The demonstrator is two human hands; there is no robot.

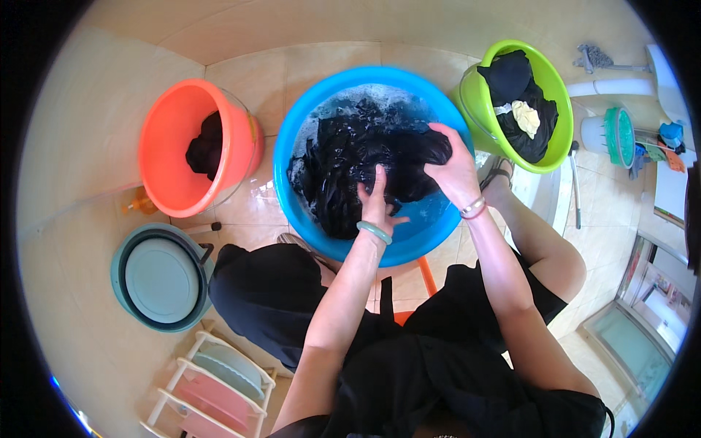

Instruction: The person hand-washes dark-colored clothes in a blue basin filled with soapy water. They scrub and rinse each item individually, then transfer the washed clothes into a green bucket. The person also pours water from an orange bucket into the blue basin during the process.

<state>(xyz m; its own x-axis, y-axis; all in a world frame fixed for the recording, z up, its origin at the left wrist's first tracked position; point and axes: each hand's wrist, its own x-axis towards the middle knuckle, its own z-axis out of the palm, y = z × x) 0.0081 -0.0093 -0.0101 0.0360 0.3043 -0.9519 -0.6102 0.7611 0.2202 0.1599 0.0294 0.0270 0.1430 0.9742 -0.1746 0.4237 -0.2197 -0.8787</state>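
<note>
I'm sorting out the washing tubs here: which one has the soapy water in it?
The blue basin in the middle, where both hands work the black garment. Foam shows along its far edge. The orange bucket and green bucket show only clothes.

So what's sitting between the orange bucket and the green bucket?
The blue basin, holding soapy water and black cloth under both hands, lies between the orange bucket and green bucket in the head view.

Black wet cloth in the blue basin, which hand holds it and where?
The right hand grips a bunched fold at the right end of the black wet cloth; the left hand presses flat on its middle.
</note>
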